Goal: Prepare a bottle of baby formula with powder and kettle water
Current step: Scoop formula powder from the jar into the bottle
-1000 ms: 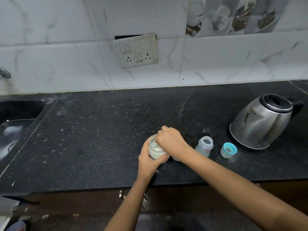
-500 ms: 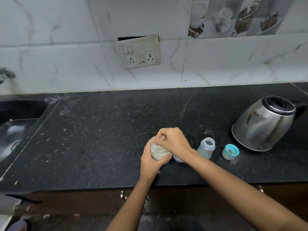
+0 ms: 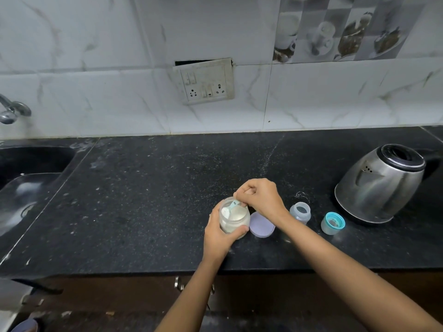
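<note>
**Head view.** The powder jar (image 3: 230, 225), open and upright, stood on the black worktop (image 3: 143, 200) close to its front edge. The left hand (image 3: 219, 237) gripped the jar from its near-left side, with the thumb curled across the front of the glass. The right hand (image 3: 261, 197) was just above and to the right of the jar's mouth. Its fingers were curled and pinched the handle of a pale blue scoop (image 3: 231, 208). The bowl of the scoop showed white and lay inside the jar's mouth, toward its left rim.

A round lilac lid (image 3: 262, 228) lay flat just to the right of the jar, partly under the right wrist. Whether the lid touched the glass could not be told. Further right of the jar stood the small baby bottle (image 3: 300, 212), upright and uncapped. What it held could not be told. The teal-ringed bottle cap (image 3: 332, 223) stood further right again.

The steel kettle (image 3: 381, 185) stood farthest right of the jar and somewhat further back, with its spout turned toward the jar. The sink (image 3: 26, 185) was sunk into the worktop far to the left of the jar, and a tap (image 3: 12, 111) was on the wall above it. A switch-and-socket plate (image 3: 205, 81) hung askew on the tiled wall behind the jar.
</note>
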A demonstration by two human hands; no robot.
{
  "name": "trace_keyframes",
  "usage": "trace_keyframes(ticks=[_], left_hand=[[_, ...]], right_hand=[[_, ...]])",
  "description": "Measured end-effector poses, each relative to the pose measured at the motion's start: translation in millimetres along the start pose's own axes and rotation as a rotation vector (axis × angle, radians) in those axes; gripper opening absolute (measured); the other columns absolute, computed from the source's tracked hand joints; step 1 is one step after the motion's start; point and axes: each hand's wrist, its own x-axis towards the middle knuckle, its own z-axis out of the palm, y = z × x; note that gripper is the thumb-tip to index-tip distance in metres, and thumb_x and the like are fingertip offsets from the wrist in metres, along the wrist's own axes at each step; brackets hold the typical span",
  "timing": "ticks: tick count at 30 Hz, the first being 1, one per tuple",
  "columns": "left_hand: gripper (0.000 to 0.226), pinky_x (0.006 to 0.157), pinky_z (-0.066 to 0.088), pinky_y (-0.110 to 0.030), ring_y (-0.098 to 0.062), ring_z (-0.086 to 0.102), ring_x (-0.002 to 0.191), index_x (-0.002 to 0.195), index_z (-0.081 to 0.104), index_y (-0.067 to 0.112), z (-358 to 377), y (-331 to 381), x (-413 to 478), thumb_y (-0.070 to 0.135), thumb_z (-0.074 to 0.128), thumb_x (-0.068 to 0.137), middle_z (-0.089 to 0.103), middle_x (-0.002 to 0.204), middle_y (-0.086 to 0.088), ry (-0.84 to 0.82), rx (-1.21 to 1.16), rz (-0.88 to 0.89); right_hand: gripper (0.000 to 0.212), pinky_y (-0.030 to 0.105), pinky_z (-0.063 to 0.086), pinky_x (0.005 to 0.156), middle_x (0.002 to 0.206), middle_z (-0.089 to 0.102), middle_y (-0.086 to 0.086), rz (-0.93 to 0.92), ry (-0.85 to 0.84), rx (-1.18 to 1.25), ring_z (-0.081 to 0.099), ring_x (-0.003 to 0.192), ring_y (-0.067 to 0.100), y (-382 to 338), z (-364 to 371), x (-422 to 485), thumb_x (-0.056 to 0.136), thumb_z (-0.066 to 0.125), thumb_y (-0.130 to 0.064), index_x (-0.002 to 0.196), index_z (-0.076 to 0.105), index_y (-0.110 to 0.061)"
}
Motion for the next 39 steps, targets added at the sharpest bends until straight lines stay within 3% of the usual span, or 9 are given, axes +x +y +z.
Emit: trace_keyframes(ticks=[7,11,18,22,26,31,35,39], left_hand=[[0.078,0.100,0.046,-0.037,-0.002,0.051,0.119,0.130,0.046,0.042,0.8,-3.8,0.5,0.033,0.086,0.063,0.054,0.129,0.018,0.016,0.017,-0.024],[0.078,0.099,0.047,-0.037,-0.004,0.051,0.119,0.130,0.046,0.042,1.4,-4.2,0.1,0.031,0.086,0.064,0.054,0.129,0.017,0.010,0.022,-0.027],[0.076,0.099,0.045,-0.034,-0.003,0.049,0.120,0.127,0.046,0.045,-1.2,1.1,-0.1,0.033,0.086,0.063,0.053,0.128,0.020,0.000,0.064,0.006],[0.101,0.104,0.040,-0.035,-0.005,0.044,0.125,0.141,0.034,0.038,-3.0,4.5,1.8,0.052,0.084,0.055,0.044,0.138,0.018,0.017,0.096,-0.032],[0.114,0.102,0.032,-0.023,0.000,0.036,0.130,0.147,0.027,0.033,1.8,26.7,2.4,0.064,0.080,0.050,0.034,0.145,0.018,0.091,0.089,0.007],[0.107,0.098,0.023,0.000,0.017,0.024,0.130,0.147,0.027,0.032,28.8,61.3,6.6,0.040,0.088,0.060,0.026,0.146,0.031,0.079,0.080,0.112],[0.101,0.103,0.018,-0.001,0.014,0.022,0.134,0.145,0.027,0.033,62.2,75.5,5.9,0.036,0.087,0.064,0.028,0.147,0.027,0.008,0.077,0.167],[0.095,0.104,0.023,-0.006,0.014,0.026,0.132,0.142,0.026,0.042,93.7,70.5,0.5,0.040,0.085,0.067,0.031,0.144,0.028,-0.081,0.081,0.129]], right_hand=[[0.006,0.021,0.050,0.062,0.064,0.068,0.005,0.000,0.039,-0.058,0.062,0.058,0.005,23.6,-7.6,-5.2,0.079,0.070,-0.011,0.073,0.069,-0.010],[0.008,0.029,0.058,0.068,0.061,0.066,-0.001,0.019,0.054,-0.010,0.067,0.061,0.011,28.3,-8.4,-7.7,0.078,0.069,-0.012,0.074,0.068,-0.005],[0.008,0.022,0.052,0.060,0.062,0.071,0.004,0.093,0.117,0.156,0.064,0.058,0.005,31.4,-17.2,-6.7,0.080,0.075,-0.018,0.077,0.072,-0.012],[0.009,0.020,0.051,0.057,0.064,0.071,0.007,0.110,0.176,0.266,0.063,0.057,0.007,27.2,-37.4,-9.3,0.080,0.076,-0.017,0.081,0.073,-0.009],[0.009,0.022,0.051,0.059,0.070,0.073,0.008,0.127,0.224,0.350,0.065,0.060,0.010,27.5,-69.9,-13.7,0.080,0.076,-0.016,0.083,0.074,-0.008],[0.011,0.021,0.049,0.056,0.065,0.071,0.006,0.110,0.288,0.400,0.063,0.058,0.010,40.8,-114.9,-23.3,0.080,0.077,-0.017,0.080,0.073,-0.007],[0.010,0.021,0.049,0.056,0.067,0.071,0.008,0.134,0.329,0.382,0.063,0.058,0.011,61.7,-140.2,-31.8,0.080,0.076,-0.015,0.081,0.073,-0.006],[0.009,0.021,0.049,0.057,0.068,0.072,0.011,0.166,0.355,0.367,0.063,0.058,0.010,83.2,-152.0,-40.9,0.080,0.076,-0.013,0.082,0.073,-0.005]])
